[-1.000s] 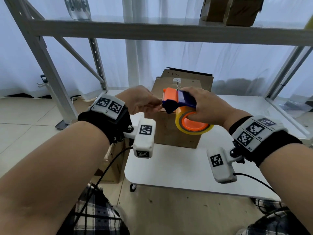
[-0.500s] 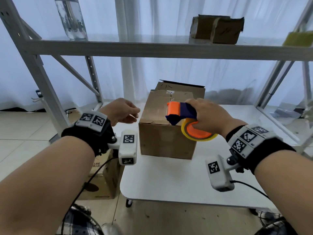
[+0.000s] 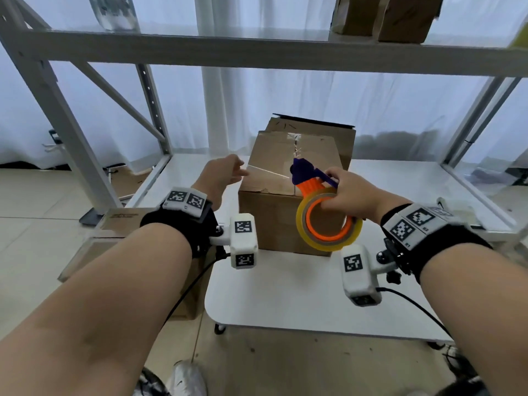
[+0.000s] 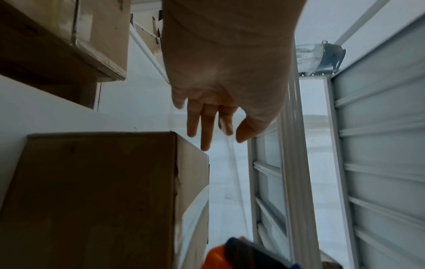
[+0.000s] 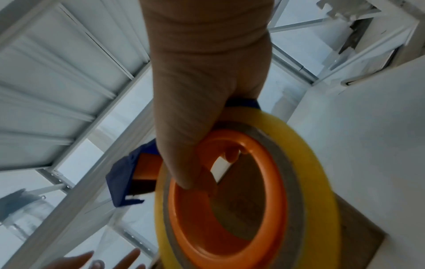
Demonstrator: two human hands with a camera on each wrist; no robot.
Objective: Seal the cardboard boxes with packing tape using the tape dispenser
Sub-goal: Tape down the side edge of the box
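A brown cardboard box (image 3: pixel 274 221) stands on the white table (image 3: pixel 285 295), flaps closed, with a strip of clear tape (image 3: pixel 268 171) across its top. My right hand (image 3: pixel 347 192) grips the tape dispenser (image 3: pixel 328 221), orange and dark blue with a yellowish roll, at the box's near right top edge; fingers curl through the orange ring (image 5: pixel 227 196). My left hand (image 3: pixel 221 174) hovers at the box's upper left edge with fingers (image 4: pixel 205 127) straight, holding nothing. A second box (image 3: pixel 331 130) stands behind the first.
A grey metal shelf frame (image 3: pixel 257 51) spans overhead, carrying two small boxes (image 3: pixel 385 15) and a clear bottle (image 3: pixel 114 12). More cardboard boxes (image 3: pixel 120 224) sit on the floor left of the table. White curtains hang behind.
The dispenser has dropped from above the box top to its near right edge and tilted, roll toward me. My left hand uncurled and moved to the box's left edge.
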